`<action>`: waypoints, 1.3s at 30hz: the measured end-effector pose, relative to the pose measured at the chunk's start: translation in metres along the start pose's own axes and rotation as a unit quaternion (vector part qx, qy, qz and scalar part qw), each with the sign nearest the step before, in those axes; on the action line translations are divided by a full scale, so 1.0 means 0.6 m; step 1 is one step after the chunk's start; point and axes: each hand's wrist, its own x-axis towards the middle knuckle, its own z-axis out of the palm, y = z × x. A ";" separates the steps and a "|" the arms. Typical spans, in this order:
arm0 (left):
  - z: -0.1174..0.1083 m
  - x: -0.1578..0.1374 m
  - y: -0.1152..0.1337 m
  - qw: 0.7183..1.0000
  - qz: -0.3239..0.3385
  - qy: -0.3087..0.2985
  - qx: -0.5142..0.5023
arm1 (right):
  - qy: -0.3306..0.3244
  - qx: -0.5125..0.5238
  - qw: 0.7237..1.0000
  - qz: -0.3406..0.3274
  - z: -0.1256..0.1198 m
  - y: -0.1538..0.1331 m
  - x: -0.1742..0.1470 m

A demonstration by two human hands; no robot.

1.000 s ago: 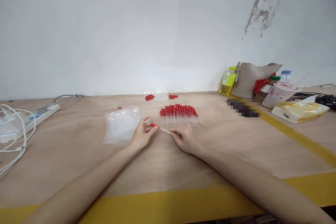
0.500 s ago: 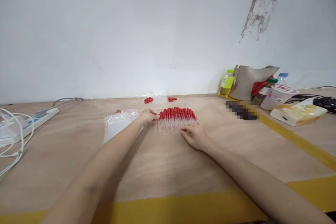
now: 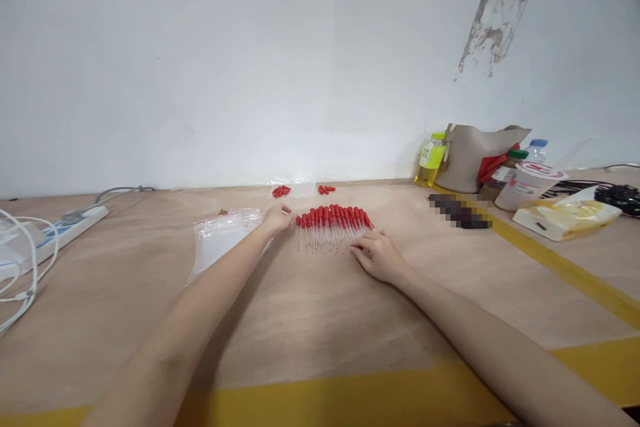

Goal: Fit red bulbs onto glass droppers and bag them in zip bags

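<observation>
Several clear droppers with red rubber bulbs (image 3: 334, 216) lie side by side in a row on the table, bulbs toward the wall, thin tips toward me. Just past the row's left end is my left hand (image 3: 279, 219), its fingers a little apart and nothing seen in them. My right hand (image 3: 379, 258) rests at the lower right of the row, loosely curled, thumb and fingers apart beside the glass tips. A clear zip bag (image 3: 220, 240) lies flat under and beside my left forearm.
Loose red bulbs (image 3: 281, 191) lie on clear plastic (image 3: 303, 188) by the wall. A power strip (image 3: 75, 233) with white cables is at left. At right stand a yellow-green bottle (image 3: 431, 160), a grey bag (image 3: 463, 160), a cup (image 3: 530, 187) and a yellow packet (image 3: 565, 215).
My left hand has let go of the leftmost dropper's red bulb and drawn slightly left; that dropper now lies in line with the row. My right hand has shifted slightly right.
</observation>
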 end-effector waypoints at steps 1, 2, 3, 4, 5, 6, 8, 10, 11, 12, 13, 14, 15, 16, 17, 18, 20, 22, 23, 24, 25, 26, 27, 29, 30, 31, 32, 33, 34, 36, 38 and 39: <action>-0.010 -0.006 -0.004 1.000 0.018 0.008 0.021 | 0.000 0.000 1.000 0.001 0.000 0.001 0.000; -0.021 -0.015 -0.009 0.998 0.038 0.015 0.041 | 0.000 -0.001 1.000 0.001 0.000 0.001 0.000; -0.035 -0.025 -0.016 0.996 0.059 0.021 0.062 | 0.000 -0.001 1.000 0.001 0.001 0.001 0.000; -0.049 -0.038 -0.026 0.993 0.080 0.023 0.081 | -0.001 -0.001 1.000 0.001 0.001 0.001 0.000; -0.063 -0.053 -0.037 0.989 0.102 0.026 0.099 | 0.000 0.000 1.000 0.001 0.002 0.001 0.000; -0.076 -0.068 -0.050 0.986 0.121 0.025 0.114 | 0.001 0.003 1.000 0.000 0.004 0.000 0.000; -0.098 -0.100 -0.078 0.977 0.152 0.030 0.148 | 0.003 0.011 1.000 -0.002 0.008 -0.002 0.000; -0.109 -0.126 -0.104 0.948 0.199 0.037 0.247 | 0.003 0.019 1.000 -0.006 0.013 -0.004 -0.001; -0.111 -0.136 -0.115 0.938 0.201 0.030 0.279 | 0.002 0.021 1.000 -0.009 0.015 -0.004 -0.001; -0.110 -0.144 -0.124 0.932 0.195 0.018 0.305 | 0.002 0.021 1.000 -0.011 0.017 -0.005 -0.002; -0.107 -0.150 -0.131 0.930 0.183 0.003 0.318 | 0.001 0.021 1.000 -0.012 0.019 -0.005 -0.002; -0.104 -0.153 -0.135 0.930 0.172 -0.011 0.324 | 0.002 0.021 1.000 -0.013 0.020 -0.006 -0.003; -0.100 -0.156 -0.138 0.931 0.163 -0.022 0.326 | 0.002 0.021 1.000 -0.013 0.020 -0.006 -0.003; -0.096 -0.157 -0.140 0.932 0.157 -0.029 0.326 | 0.002 0.022 1.000 -0.012 0.020 -0.007 -0.004; -0.093 -0.157 -0.141 0.933 0.153 -0.031 0.324 | 0.000 0.024 1.000 -0.012 0.019 -0.007 -0.004; -0.092 -0.156 -0.141 0.935 0.151 -0.032 0.320 | -0.002 0.026 1.000 -0.013 0.019 -0.007 -0.004; -0.092 -0.155 -0.142 0.939 0.148 -0.034 0.307 | -0.004 0.031 0.999 -0.017 0.018 -0.008 -0.004; -0.096 -0.153 -0.142 0.946 0.142 -0.036 0.288 | -0.005 0.034 0.999 -0.021 0.017 -0.008 -0.004; -0.099 -0.153 -0.143 0.950 0.136 -0.038 0.278 | -0.005 0.034 0.999 -0.022 0.017 -0.008 -0.003; -0.102 -0.153 -0.143 0.954 0.127 -0.038 0.268 | -0.005 0.033 0.999 -0.023 0.018 -0.007 -0.003; -0.105 -0.154 -0.142 0.958 0.118 -0.034 0.259 | -0.004 0.033 0.999 -0.024 0.018 -0.007 -0.003; -0.108 -0.155 -0.140 0.961 0.112 -0.027 0.252 | -0.003 0.032 0.999 -0.024 0.019 -0.008 -0.003; -0.110 -0.157 -0.137 0.962 0.114 -0.015 0.247 | 0.000 0.032 0.999 -0.025 0.019 -0.009 -0.003; -0.110 -0.166 -0.124 0.960 0.145 0.008 0.239 | 0.008 0.034 0.999 -0.025 0.019 -0.011 -0.002; -0.108 -0.172 -0.113 0.956 0.177 0.012 0.234 | 0.014 0.036 0.999 -0.024 0.018 -0.013 -0.001; -0.104 -0.181 -0.101 0.950 0.216 0.003 0.227 | 0.020 0.038 0.999 -0.022 0.016 -0.015 0.000; -0.099 -0.192 -0.088 0.941 0.257 -0.016 0.219 | 0.028 0.042 0.999 -0.018 0.014 -0.017 0.001; -0.093 -0.204 -0.074 0.928 0.304 -0.047 0.209 | 0.035 0.049 0.998 -0.011 0.010 -0.018 0.002; -0.086 -0.217 -0.059 0.916 0.340 -0.086 0.195 | 0.039 0.063 0.997 -0.005 0.007 -0.019 0.003; -0.067 -0.243 -0.034 0.904 0.379 -0.143 0.138 | 0.025 0.111 0.993 -0.008 -0.003 -0.021 0.002; -0.046 -0.264 -0.016 0.923 0.349 -0.155 0.035 | -0.006 0.182 0.983 -0.021 -0.010 -0.024 0.001; -0.033 -0.271 -0.009 0.935 0.317 -0.156 -0.033 | -0.023 0.225 0.974 -0.021 -0.013 -0.027 0.000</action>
